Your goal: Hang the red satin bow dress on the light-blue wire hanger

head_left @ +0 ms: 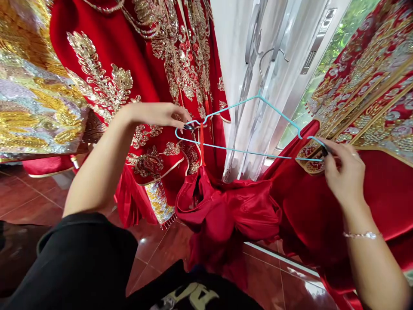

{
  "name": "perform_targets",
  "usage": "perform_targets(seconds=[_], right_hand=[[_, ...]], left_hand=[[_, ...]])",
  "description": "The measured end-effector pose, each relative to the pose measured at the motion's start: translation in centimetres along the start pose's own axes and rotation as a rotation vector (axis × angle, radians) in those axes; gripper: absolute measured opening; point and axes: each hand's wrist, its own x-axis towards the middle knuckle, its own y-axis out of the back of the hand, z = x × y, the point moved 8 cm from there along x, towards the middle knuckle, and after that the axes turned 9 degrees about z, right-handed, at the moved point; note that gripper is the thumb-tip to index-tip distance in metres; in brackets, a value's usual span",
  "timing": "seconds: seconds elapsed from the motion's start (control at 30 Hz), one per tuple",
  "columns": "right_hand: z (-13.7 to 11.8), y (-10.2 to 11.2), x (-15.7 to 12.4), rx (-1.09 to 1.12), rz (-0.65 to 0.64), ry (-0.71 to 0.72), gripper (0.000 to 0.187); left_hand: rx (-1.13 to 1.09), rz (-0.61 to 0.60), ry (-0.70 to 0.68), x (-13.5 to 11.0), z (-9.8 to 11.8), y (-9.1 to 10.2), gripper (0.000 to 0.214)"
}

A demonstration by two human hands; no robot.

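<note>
My left hand [158, 116] pinches the left end of a light blue wire hanger [245, 151], and my right hand [345, 172] pinches its right end. The hanger's silver hook [267, 60] points up. A narrow red strap [201, 142] hangs across the hanger's left part, near my left fingertips. Below it, a red satin garment [226, 211] sags in loose folds. Small dark bits show at both pinches, too small to name. Behind my left hand hangs a red gown with gold embroidery [100, 82].
A gold and silver embroidered garment [32, 107] hangs at far left. A red velvet garment with gold panels [371, 112] fills the right side. A sheer white curtain [245, 107] covers a window with metal fittings. Below lies a glossy reddish-brown tile floor [161, 245]. My black clothing [80, 258] shows at bottom.
</note>
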Motion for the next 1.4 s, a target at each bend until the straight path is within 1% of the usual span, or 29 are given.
perform_targets(seconds=[0.03, 0.07, 0.1, 0.13, 0.17, 0.2, 0.23, 0.27, 0.3, 0.33, 0.37, 0.4, 0.43, 0.47, 0.53, 0.63, 0.73, 0.8, 0.87, 0.93, 0.97, 1.0, 1.03, 1.1, 1.13, 1.2, 1.27, 1.33, 1.4], right_hand=[[0.1, 0.4, -0.6, 0.058, 0.057, -0.057, 0.046], [0.1, 0.8, -1.4, 0.130, 0.118, -0.114, 0.053], [0.2, 1.2, -2.4, 0.205, 0.181, -0.166, 0.061], [0.2, 1.5, -3.5, 0.273, 0.240, -0.216, 0.068], [0.4, 1.7, -4.9, 0.331, 0.280, -0.270, 0.071], [0.5, 1.7, -6.3, 0.371, 0.296, -0.331, 0.069], [0.7, 1.3, -8.0, 0.401, 0.280, -0.399, 0.064], [1.0, 0.6, -9.7, 0.427, 0.212, -0.480, 0.054], [1.1, -0.5, -11.4, 0.428, 0.101, -0.547, 0.040], [0.9, -1.5, -13.1, 0.408, -0.016, -0.568, 0.027], [0.5, -2.6, -14.7, 0.400, -0.150, -0.556, 0.022], [0.1, -3.6, -16.1, 0.393, -0.260, -0.519, 0.023], [-0.2, -4.3, -17.2, 0.373, -0.330, -0.470, 0.026], [-0.4, -4.7, -18.1, 0.342, -0.370, -0.423, 0.030], [-0.3, -5.1, -19.2, 0.253, -0.388, -0.336, 0.033], [0.2, -4.9, -20.2, 0.159, -0.419, -0.248, 0.030], [0.8, -3.9, -20.8, 0.129, -0.468, -0.243, 0.027], [1.1, -2.9, -20.6, 0.109, -0.472, -0.274, 0.021], [0.9, -1.8, -19.8, 0.116, -0.445, -0.298, 0.014], [0.3, -1.1, -18.7, 0.179, -0.382, -0.326, 0.010], [0.0, -0.8, -18.2, 0.211, -0.334, -0.351, 0.009], [-0.2, -0.6, -17.8, 0.233, -0.273, -0.387, 0.008], [-0.3, -0.4, -17.5, 0.242, -0.201, -0.439, 0.008], [-0.4, -0.3, -17.5, 0.254, -0.040, -0.574, 0.011], [-0.4, -0.3, -17.6, 0.276, 0.036, -0.646, 0.015], [-0.8, -0.8, -18.0, 0.359, 0.144, -0.766, 0.028], [-1.3, -1.3, -17.7, 0.456, 0.192, -0.816, 0.043], [-1.5, -1.4, -16.8, 0.527, 0.201, -0.813, 0.059], [-1.7, -1.6, -15.0, 0.549, 0.102, -0.751, 0.072]], left_hand=[[0.003, 0.160, -0.093, -1.9, 0.7, 0.2, 0.027], [0.017, 0.360, -0.155, -4.2, 1.2, 0.3, 0.030], [0.080, 0.552, -0.155, -6.8, 1.3, 0.0, 0.028], [0.145, 0.695, -0.140, -9.3, 1.2, -0.9, 0.023], [0.175, 0.700, -0.146, -11.2, 1.2, -2.8, 0.018], [0.138, 0.622, -0.191, -12.6, 1.2, -5.2, 0.018], [0.037, 0.418, -0.235, -13.4, 1.1, -8.4, 0.020], [-0.060, 0.230, -0.250, -14.2, 0.9, -11.2, 0.020], [-0.140, 0.104, -0.248, -15.0, 0.7, -13.1, 0.022], [-0.209, 0.008, -0.227, -15.6, 0.3, -14.5, 0.024], [-0.254, -0.033, -0.195, -15.9, -0.1, -15.1, 0.026], [-0.287, -0.031, -0.162, -16.0, -0.5, -15.0, 0.029], [-0.311, -0.011, -0.133, -16.1, -0.9, -14.6, 0.032], [-0.327, 0.016, -0.107, -16.0, -1.2, -13.9, 0.033], [-0.329, 0.077, -0.078, -15.9, -1.6, -12.2, 0.030], [-0.230, 0.148, -0.099, -15.7, -2.0, -10.3, 0.019], [-0.095, 0.226, -0.160, -15.3, -2.4, -9.4, 0.010], [-0.017, 0.345, -0.154, -15.0, -3.0, -8.7, 0.008], [0.010, 0.531, -0.098, -14.8, -3.9, -7.6, 0.010], [-0.064, 0.736, -0.018, -15.1, -4.8, -6.4, 0.018], [-0.119, 0.798, 0.032, -15.2, -5.2, -6.2, 0.024], [-0.174, 0.824, 0.085, -15.3, -5.6, -6.2, 0.028], [-0.221, 0.824, 0.152, -15.4, -6.0, -6.5, 0.030], [-0.300, 0.802, 0.321, -15.8, -6.8, -7.2, 0.025], [-0.350, 0.807, 0.404, -16.3, -7.3, -7.6, 0.022], [-0.498, 0.880, 0.524, -17.3, -8.2, -8.2, 0.016], [-0.670, 0.937, 0.563, -17.8, -9.0, -8.9, 0.014], [-0.788, 0.945, 0.558, -17.6, -9.7, -9.4, 0.013], [-0.824, 0.986, 0.507, -17.1, -10.2, -9.2, 0.013]])
